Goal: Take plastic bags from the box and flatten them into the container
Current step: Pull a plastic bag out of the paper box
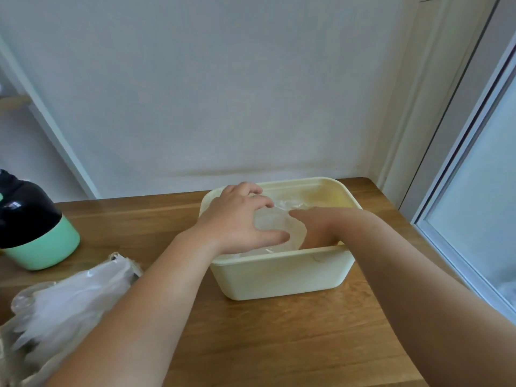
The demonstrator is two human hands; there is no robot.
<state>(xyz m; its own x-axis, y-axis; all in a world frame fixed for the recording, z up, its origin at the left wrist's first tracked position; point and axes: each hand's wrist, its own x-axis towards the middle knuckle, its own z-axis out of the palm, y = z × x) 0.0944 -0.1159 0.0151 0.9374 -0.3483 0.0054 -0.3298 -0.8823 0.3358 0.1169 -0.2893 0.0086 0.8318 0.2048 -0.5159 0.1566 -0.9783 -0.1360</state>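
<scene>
On the wooden table (pixel 279 331), both hands are pressing a clear bag (pixel 275 223) inside the container (pixel 279 275): left hand (pixel 237 222) fingers spread over it, right hand (pixel 315 227) flat beside.

Green-black bottle (pixel 33 233) on wooden table (pixel 279 344), left; window (pixel 480 191) right.
</scene>
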